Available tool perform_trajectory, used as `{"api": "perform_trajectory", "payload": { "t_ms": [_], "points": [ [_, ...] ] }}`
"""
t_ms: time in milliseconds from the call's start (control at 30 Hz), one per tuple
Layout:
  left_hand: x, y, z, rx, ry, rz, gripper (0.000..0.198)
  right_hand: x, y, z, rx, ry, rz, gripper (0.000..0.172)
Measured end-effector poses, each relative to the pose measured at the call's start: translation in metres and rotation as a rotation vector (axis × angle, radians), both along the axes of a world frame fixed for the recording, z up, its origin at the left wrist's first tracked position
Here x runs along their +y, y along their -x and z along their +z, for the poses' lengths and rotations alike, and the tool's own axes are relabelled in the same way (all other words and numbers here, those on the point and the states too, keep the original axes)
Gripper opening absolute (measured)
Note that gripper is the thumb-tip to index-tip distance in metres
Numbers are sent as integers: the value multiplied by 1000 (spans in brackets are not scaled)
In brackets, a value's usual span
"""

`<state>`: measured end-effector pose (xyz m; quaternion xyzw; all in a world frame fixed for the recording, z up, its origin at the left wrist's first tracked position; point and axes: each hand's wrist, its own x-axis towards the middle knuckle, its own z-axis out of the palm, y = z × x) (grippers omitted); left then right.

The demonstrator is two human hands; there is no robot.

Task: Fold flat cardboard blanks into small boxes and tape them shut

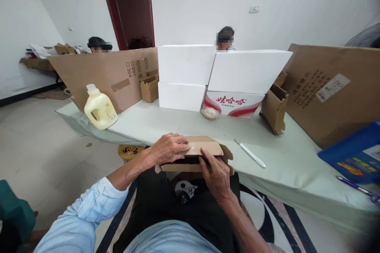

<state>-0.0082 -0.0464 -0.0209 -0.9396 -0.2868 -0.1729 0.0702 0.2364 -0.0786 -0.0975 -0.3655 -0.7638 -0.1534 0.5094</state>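
A small brown cardboard box (206,145) rests at the table's near edge, above my lap, with its opening toward me and its flap partly raised. My left hand (170,148) grips its left end, fingers bent over the top panel. On the right, my right hand (216,177) holds the front of the flap, with the thumb and index finger at its edge. The inside of the box is dark, and what it contains cannot be seen. To its right on the tablecloth lies a slim white knife-like tool (250,153).
Stacked white boxes (186,67) and large cardboard panels (124,83) line the table's far side. A yellow jug (100,108) stands left; a blue container (353,154) and a purple-handled tool (358,185) lie right. A clear plastic bundle (210,113) sits mid-table. Two people are partly visible behind.
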Motion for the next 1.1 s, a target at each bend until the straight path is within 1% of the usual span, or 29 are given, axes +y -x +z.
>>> {"api": "perform_trajectory", "payload": {
  "t_ms": [233, 467, 633, 767, 933, 1100],
  "points": [
    [-2, -3, 5, 65, -41, -12, 27, -2, -1, -4, 27, 10, -17, 33],
    [-3, -6, 11, 101, -23, -9, 30, -1, -3, -6, 55, 44, -10, 34],
    [-6, -9, 15, 133, -8, 24, 31, -1, -4, -8, 74, 78, -18, 34],
    [-7, -10, 16, 146, -9, 36, 33, -1, -5, -11, 68, 111, -43, 33],
    [-9, -12, 17, 187, -35, 25, 40, -2, -6, -13, 79, 97, -44, 34],
    [-11, -15, 14, 225, -80, 12, 46, -1, -7, -16, 84, 89, -53, 36]
  ]
}}
